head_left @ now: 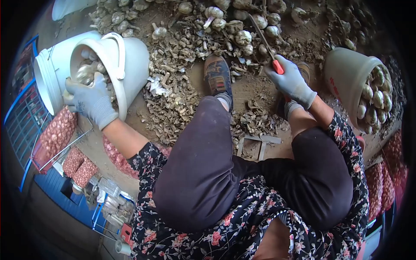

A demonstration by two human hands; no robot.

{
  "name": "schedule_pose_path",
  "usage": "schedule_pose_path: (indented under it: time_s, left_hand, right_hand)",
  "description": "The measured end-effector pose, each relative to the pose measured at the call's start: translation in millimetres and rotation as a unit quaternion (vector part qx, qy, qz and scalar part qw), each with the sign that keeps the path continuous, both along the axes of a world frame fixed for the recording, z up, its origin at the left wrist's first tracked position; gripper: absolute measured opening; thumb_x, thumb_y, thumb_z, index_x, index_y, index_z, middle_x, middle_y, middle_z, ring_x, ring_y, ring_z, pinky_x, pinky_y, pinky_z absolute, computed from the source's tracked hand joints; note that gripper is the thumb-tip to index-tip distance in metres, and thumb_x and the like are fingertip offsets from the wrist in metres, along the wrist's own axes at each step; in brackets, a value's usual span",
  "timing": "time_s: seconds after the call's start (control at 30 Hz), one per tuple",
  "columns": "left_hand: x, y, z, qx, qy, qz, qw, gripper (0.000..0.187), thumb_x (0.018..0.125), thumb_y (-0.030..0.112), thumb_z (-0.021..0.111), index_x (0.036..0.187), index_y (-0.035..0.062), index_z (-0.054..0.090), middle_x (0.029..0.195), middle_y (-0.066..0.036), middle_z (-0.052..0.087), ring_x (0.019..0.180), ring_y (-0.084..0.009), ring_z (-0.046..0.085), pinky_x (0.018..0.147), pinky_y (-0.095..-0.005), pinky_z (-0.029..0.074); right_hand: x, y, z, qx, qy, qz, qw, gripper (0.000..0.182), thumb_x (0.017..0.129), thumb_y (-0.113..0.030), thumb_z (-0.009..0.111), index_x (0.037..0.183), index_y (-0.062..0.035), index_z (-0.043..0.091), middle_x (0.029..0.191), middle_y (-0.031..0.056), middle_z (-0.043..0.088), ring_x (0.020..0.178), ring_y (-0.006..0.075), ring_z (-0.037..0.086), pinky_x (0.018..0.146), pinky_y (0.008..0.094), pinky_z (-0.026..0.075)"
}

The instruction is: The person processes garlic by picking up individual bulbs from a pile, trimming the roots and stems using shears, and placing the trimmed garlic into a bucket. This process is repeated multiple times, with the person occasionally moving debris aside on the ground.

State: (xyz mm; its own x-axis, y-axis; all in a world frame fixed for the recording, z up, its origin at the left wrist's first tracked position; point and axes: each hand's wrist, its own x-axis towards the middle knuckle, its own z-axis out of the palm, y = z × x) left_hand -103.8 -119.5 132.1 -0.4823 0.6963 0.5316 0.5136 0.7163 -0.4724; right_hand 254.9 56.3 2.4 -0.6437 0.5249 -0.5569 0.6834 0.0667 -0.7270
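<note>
My left hand (90, 99), in a grey glove, reaches into the mouth of a white bucket (135, 65). Its fingers and thumb close around a garlic bulb (85, 75), with more bulbs behind it inside the bucket. My right hand (291, 80), also gloved, is wrapped round the red handle of a knife (262, 37). The thin blade points up and away, over a heap of garlic bulbs (243, 38) on the ground. Part of the knife's handle is hidden in the palm.
A second bucket (354, 84) full of garlic stands at the right. Dry trimmings (173, 97) cover the ground around my shoe (218, 73). Red net sacks (58, 130) sit at the left, near a blue metal frame (19, 110); more sacks (381, 186) are at the right.
</note>
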Motion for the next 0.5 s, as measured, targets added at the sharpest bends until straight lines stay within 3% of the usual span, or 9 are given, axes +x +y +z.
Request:
schedule_pose_path:
  time_s: [0.07,0.1,0.13,0.17,0.2,0.27,0.4,0.47,0.5]
  left_hand:
    - [11.6,8.3,-7.9,0.040,0.006,-0.048,0.998,0.052,0.075,0.016,0.070,0.117,-0.0030,0.046,0.094,-0.022,0.061,0.079,-0.0308,0.062,0.071,-0.0390,0.051]
    - [22.5,25.7,-24.0,0.255,-0.376,-0.053,0.889,0.046,0.077,0.017,0.065,0.117,0.0012,0.050,0.092,-0.021,0.063,0.083,-0.0340,0.062,0.074,-0.0413,0.050]
    - [2.0,18.1,-67.6,0.083,-0.286,-0.105,0.949,0.039,0.079,0.013,0.060,0.116,0.0058,0.054,0.091,-0.017,0.065,0.085,-0.0330,0.063,0.076,-0.0394,0.050]
    - [31.1,51.1,-70.2,0.124,-0.456,-0.081,0.877,0.038,0.080,0.011,0.056,0.118,0.0096,0.054,0.101,-0.018,0.063,0.090,-0.0348,0.062,0.082,-0.0384,0.050]
    - [13.4,56.3,-112.5,-0.001,-0.399,-0.102,0.911,0.037,0.080,0.011,0.057,0.117,0.0098,0.054,0.111,-0.017,0.058,0.100,-0.0348,0.058,0.086,-0.0399,0.048]
    - [-7.2,63.9,-175.3,-0.191,-0.405,0.010,0.894,0.038,0.080,0.010,0.056,0.118,0.0123,0.054,0.117,-0.016,0.054,0.109,-0.0350,0.054,0.089,-0.0417,0.046]
    - [-14.6,47.7,-212.7,-0.185,-0.451,0.035,0.873,0.044,0.076,0.003,0.057,0.118,0.0162,0.056,0.115,-0.014,0.055,0.108,-0.0345,0.054,0.089,-0.0427,0.046]
    - [-11.6,31.7,-205.1,-0.061,-0.471,-0.229,0.850,0.050,0.071,-0.003,0.060,0.116,0.0191,0.059,0.113,-0.014,0.055,0.104,-0.0330,0.055,0.087,-0.0419,0.046]
    - [5.7,31.8,-192.0,-0.009,-0.506,-0.278,0.817,0.052,0.068,-0.006,0.061,0.113,0.0205,0.062,0.110,-0.013,0.056,0.098,-0.0317,0.056,0.083,-0.0405,0.048]
  right_hand:
    - [-1.1,-1.0,2.1,-0.021,-0.012,0.013,1.000,0.032,0.082,-0.028,0.062,0.089,0.0005,0.050,0.081,0.0230,0.060,0.081,0.0390,0.060,0.071,0.0411,0.046]
    - [-3.7,0.3,4.1,-0.035,-0.030,0.026,0.999,0.032,0.081,-0.027,0.062,0.090,0.0005,0.049,0.082,0.0236,0.060,0.081,0.0398,0.060,0.071,0.0420,0.046]
    - [-4.6,-0.8,2.8,-0.036,-0.032,0.027,0.998,0.032,0.081,-0.027,0.062,0.090,0.0005,0.049,0.082,0.0236,0.060,0.081,0.0398,0.060,0.071,0.0420,0.046]
    - [-5.5,-1.0,1.1,-0.022,-0.036,0.060,0.997,0.033,0.081,-0.027,0.062,0.091,0.0003,0.048,0.082,0.0244,0.060,0.083,0.0407,0.060,0.072,0.0432,0.046]
    - [-7.1,0.1,0.0,-0.005,-0.038,0.092,0.995,0.033,0.080,-0.027,0.062,0.092,0.0001,0.047,0.083,0.0251,0.059,0.084,0.0416,0.060,0.073,0.0444,0.046]
    - [-8.1,-0.7,1.1,-0.009,-0.040,0.096,0.995,0.035,0.079,-0.027,0.062,0.094,-0.0004,0.046,0.083,0.0263,0.059,0.086,0.0432,0.059,0.075,0.0462,0.045]
    - [-7.5,1.3,-1.6,-0.011,-0.050,0.118,0.992,0.035,0.079,-0.027,0.062,0.095,0.0001,0.046,0.084,0.0271,0.060,0.086,0.0443,0.059,0.075,0.0470,0.045]
    - [-8.1,4.2,-5.7,-0.049,-0.014,0.127,0.991,0.036,0.080,-0.028,0.061,0.096,0.0002,0.046,0.088,0.0273,0.060,0.088,0.0445,0.058,0.077,0.0467,0.045]
    - [-10.5,5.3,-7.2,-0.043,-0.001,0.132,0.990,0.037,0.080,-0.029,0.062,0.097,0.0004,0.047,0.090,0.0276,0.060,0.090,0.0444,0.057,0.077,0.0463,0.045]
